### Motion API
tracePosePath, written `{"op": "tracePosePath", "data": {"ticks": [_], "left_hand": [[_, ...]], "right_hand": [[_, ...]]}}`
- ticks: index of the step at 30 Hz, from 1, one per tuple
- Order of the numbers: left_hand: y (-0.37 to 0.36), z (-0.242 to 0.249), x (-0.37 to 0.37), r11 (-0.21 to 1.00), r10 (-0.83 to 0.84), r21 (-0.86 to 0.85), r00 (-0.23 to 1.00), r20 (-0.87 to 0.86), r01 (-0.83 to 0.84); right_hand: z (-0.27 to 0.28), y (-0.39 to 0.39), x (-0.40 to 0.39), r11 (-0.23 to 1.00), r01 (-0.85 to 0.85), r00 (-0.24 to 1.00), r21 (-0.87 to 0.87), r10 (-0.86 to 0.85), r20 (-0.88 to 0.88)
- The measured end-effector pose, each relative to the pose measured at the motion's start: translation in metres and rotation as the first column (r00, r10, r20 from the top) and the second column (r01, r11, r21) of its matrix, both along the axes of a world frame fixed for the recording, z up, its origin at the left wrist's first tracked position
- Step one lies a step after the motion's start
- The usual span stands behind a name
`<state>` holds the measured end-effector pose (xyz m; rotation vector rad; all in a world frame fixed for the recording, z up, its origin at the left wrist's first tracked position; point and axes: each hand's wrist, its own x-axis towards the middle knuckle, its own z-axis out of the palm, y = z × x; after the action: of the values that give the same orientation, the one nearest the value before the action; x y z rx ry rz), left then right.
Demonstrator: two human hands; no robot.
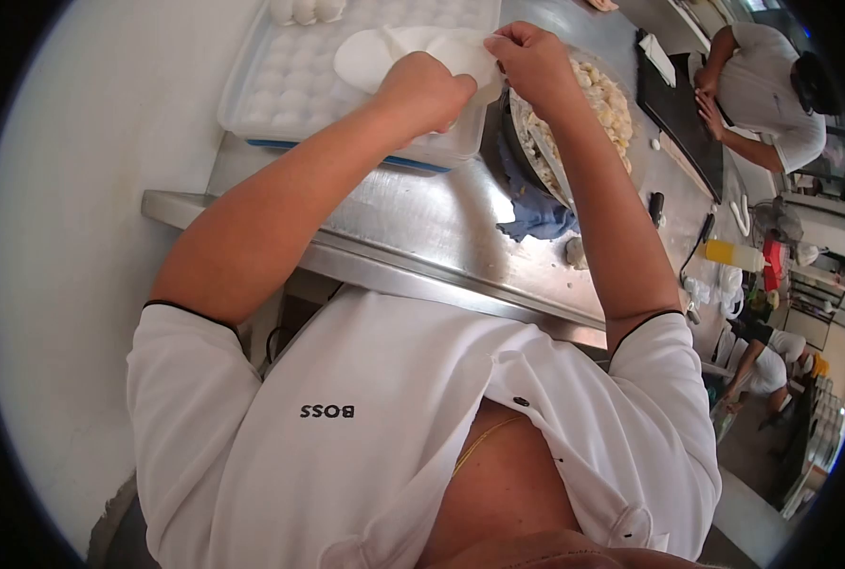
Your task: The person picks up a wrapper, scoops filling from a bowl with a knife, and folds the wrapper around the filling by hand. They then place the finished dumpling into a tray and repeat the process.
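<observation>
Both hands are above the lidded or film-covered plastic tray (237,112). My left hand (424,90) is curled with its fingers bent under, next to thin white round sheets (361,59) that look like dough wrappers. My right hand (534,64) pinches the edge of a dough wrapper (474,59) between thumb and fingertips. That wrapper stretches between the two hands. What lies inside my left fingers is partly hidden. To the right, a pan (510,128) holds a chunky pale-yellow filling (604,106), with a long flat utensil (549,161) resting in it.
White rounded pieces (306,9) sit at the tray's far left. A blue cloth (539,216) lies under the pan on the steel counter (413,223). At right, a co-worker (768,81) leans over a black board (671,109); a yellow-filled bottle (730,254) stands nearer.
</observation>
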<state>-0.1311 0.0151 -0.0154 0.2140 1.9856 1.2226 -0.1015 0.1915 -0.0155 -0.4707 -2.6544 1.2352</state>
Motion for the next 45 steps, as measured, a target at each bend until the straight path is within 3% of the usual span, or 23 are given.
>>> {"op": "tracePosePath", "data": {"ticks": [2, 3, 5, 6, 8, 12, 14, 18, 20, 21, 22, 23, 24, 26, 27, 33, 35, 36, 37, 38, 39, 41, 45], "left_hand": [[-0.007, 0.025, 0.004, 0.981, -0.167, -0.171, 0.854, -0.492, 0.093], [-0.008, 0.024, 0.002, 0.98, -0.171, -0.171, 0.853, -0.493, 0.097], [-0.011, 0.019, -0.005, 0.966, -0.193, -0.26, 0.688, -0.7, 0.007], [-0.011, 0.009, -0.01, 0.965, -0.194, -0.261, 0.688, -0.7, 0.007], [-0.008, -0.015, -0.022, 0.993, 0.009, -0.038, 0.377, -0.926, -0.115], [0.001, -0.024, -0.035, 0.994, 0.111, 0.098, 0.368, -0.923, -0.054], [0.001, -0.019, -0.038, 0.987, -0.157, -0.144, 0.565, -0.81, 0.067], [0.004, -0.021, -0.029, 0.985, -0.125, -0.17, 0.555, -0.823, -0.03], [0.006, -0.027, -0.035, 0.965, -0.152, -0.248, 0.585, -0.796, -0.088], [0.006, -0.031, -0.036, 0.965, -0.147, -0.245, 0.585, -0.798, -0.093], [0.006, -0.034, -0.038, 0.963, -0.163, -0.255, 0.568, -0.806, -0.085], [0.006, -0.037, -0.04, 0.961, -0.181, -0.265, 0.552, -0.814, -0.075], [0.007, -0.041, -0.042, 0.961, -0.18, -0.264, 0.551, -0.815, -0.077], [0.007, -0.038, -0.038, 0.952, -0.189, -0.282, 0.499, -0.846, -0.118], [0.008, -0.036, -0.037, 0.953, -0.188, -0.28, 0.497, -0.847, -0.115], [0.008, -0.03, -0.031, 0.959, -0.173, -0.267, 0.557, -0.812, -0.09], [0.008, -0.03, -0.029, 0.967, -0.155, -0.234, 0.495, -0.855, -0.101], [0.008, -0.029, -0.029, 0.967, -0.156, -0.233, 0.494, -0.855, -0.099], [0.007, -0.031, -0.029, 0.972, -0.168, -0.226, 0.463, -0.87, -0.072], [0.007, -0.031, -0.029, 0.975, -0.179, -0.219, 0.431, -0.884, -0.043], [0.007, -0.032, -0.028, 0.975, -0.179, -0.217, 0.429, -0.885, -0.041], [0.006, -0.033, -0.025, 0.973, -0.191, -0.229, 0.425, -0.885, -0.04], [0.005, -0.034, -0.027, 0.973, -0.183, -0.227, 0.428, -0.885, -0.052]], "right_hand": [[-0.002, -0.002, 0.003, 0.999, -0.019, 0.998, -0.035, 0.017, -0.063], [-0.002, -0.003, 0.004, 0.999, -0.015, 0.998, -0.035, 0.013, -0.063], [-0.001, -0.005, 0.004, 0.999, 0.036, 0.998, 0.017, -0.035, -0.049], [-0.002, -0.005, 0.005, 0.999, 0.035, 0.998, 0.015, -0.035, -0.049], [-0.003, -0.007, 0.007, 0.991, -0.014, 0.989, 0.137, 0.034, -0.145], [0.005, -0.014, 0.015, 0.99, -0.047, 0.99, 0.129, 0.063, -0.128], [0.009, -0.016, 0.018, 0.979, -0.075, 0.979, 0.191, 0.109, -0.172], [0.003, -0.003, 0.008, 0.942, -0.189, 0.974, 0.276, 0.216, -0.07], [0.015, -0.01, 0.01, 0.994, -0.057, 0.998, 0.089, 0.056, 0.005], [0.012, -0.008, 0.01, 0.994, -0.061, 0.998, 0.092, 0.061, 0.004], [0.007, -0.004, 0.011, 0.973, 0.005, 1.0, -0.233, -0.008, -0.014], [0.002, 0.001, 0.012, 0.843, 0.064, 0.997, -0.534, -0.08, -0.007], [-0.003, 0.006, 0.013, 0.843, 0.062, 0.997, -0.534, -0.079, -0.008], [-0.005, 0.01, 0.018, 0.681, 0.056, 0.991, -0.73, -0.128, -0.043], [-0.006, 0.012, 0.02, 0.683, 0.058, 0.99, -0.728, -0.132, -0.044], [0.014, -0.007, 0.026, 0.793, 0.15, 0.987, -0.59, -0.151, 0.048], [0.014, -0.009, 0.019, 0.94, 0.116, 0.993, -0.321, -0.108, 0.044], [0.013, -0.009, 0.016, 0.94, 0.118, 0.993, -0.321, -0.11, 0.043], [0.011, -0.009, 0.012, 0.998, 0.052, 0.998, -0.037, -0.051, 0.022], [0.01, -0.009, 0.01, 0.968, -0.014, 1.0, 0.251, 0.01, 0.018], [0.007, -0.01, 0.009, 0.968, -0.011, 1.0, 0.252, 0.007, 0.017], [0.002, -0.013, 0.007, 0.865, -0.019, 0.999, 0.501, 0.039, -0.03], [-0.002, -0.008, 0.012, 0.908, 0.035, 0.987, 0.417, 0.033, -0.156]]}}
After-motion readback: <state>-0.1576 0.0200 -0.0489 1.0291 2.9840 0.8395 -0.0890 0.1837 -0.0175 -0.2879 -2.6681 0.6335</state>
